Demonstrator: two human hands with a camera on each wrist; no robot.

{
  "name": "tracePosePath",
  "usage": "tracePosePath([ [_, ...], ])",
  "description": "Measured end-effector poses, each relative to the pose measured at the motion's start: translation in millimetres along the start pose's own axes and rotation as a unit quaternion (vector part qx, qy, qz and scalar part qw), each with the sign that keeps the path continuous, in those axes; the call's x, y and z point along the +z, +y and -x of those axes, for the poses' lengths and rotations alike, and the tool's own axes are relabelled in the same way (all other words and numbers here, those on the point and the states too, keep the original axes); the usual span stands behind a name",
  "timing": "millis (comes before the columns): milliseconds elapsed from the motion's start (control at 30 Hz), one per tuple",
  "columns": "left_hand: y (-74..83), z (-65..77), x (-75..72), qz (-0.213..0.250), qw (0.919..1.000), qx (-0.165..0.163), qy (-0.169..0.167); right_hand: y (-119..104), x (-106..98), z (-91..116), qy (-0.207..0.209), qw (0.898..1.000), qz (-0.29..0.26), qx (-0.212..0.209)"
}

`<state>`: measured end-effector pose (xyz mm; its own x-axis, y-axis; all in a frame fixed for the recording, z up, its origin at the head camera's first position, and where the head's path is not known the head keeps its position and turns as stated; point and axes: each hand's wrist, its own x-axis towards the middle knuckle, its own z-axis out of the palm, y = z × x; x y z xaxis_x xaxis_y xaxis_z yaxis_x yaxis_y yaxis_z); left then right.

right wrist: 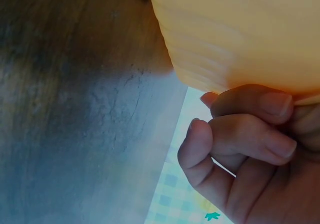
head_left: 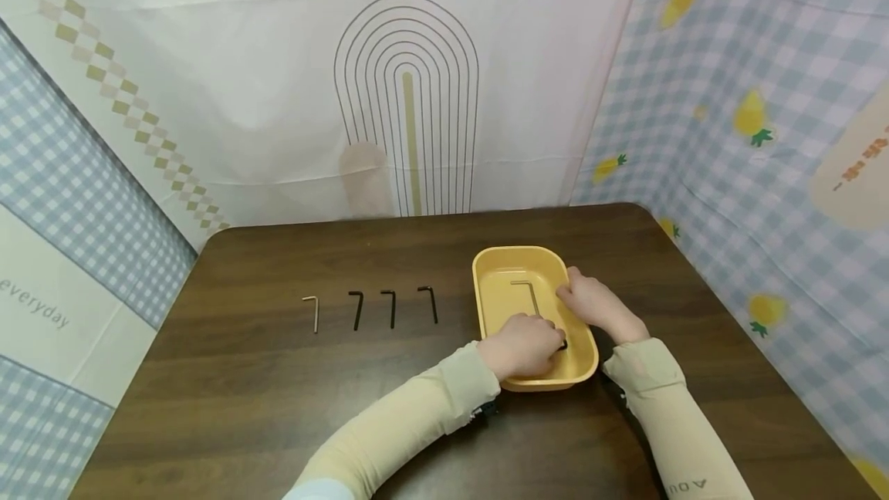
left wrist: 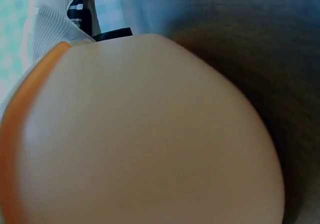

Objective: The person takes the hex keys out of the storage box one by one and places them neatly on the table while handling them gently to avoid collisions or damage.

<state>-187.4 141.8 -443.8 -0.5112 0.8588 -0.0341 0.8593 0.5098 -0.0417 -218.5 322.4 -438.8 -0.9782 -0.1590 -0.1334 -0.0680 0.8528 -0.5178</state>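
A yellow plastic tray (head_left: 491, 292) is on the right half of the table. My right hand (head_left: 599, 305) grips its right rim; in the right wrist view the curled fingers (right wrist: 250, 139) are at the tray wall (right wrist: 240, 38). My left hand (head_left: 525, 346) reaches down inside the tray, fingers bent. A small black piece (head_left: 563, 345), perhaps the end of a hex key, shows by its fingertips; whether they pinch it is hidden. A silver hex key (head_left: 532, 298) lies in the tray just beyond this hand. The left wrist view is filled by the tray's pale outside wall (left wrist: 150, 129).
Left of the tray, a silver hex key (head_left: 316, 315) and three black ones, the nearest to the tray (head_left: 434, 304) among them, lie in a spaced row on the brown wooden table (head_left: 278, 392). Patterned cloth (head_left: 278, 99) hangs behind the table's back edge.
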Motion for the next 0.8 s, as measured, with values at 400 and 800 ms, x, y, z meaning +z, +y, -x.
tracePosePath([
  [400,2.4,-4.7,1.9,0.031,0.9985,-0.034,-0.031,-0.5,-2.5,0.6,-0.014,1.0,-0.01,0.007],
  [800,5.5,-6.9,-0.1,0.05,0.9952,-0.06,-0.058,-0.3,-1.4,0.2,-0.003,1.0,-0.001,0.001],
])
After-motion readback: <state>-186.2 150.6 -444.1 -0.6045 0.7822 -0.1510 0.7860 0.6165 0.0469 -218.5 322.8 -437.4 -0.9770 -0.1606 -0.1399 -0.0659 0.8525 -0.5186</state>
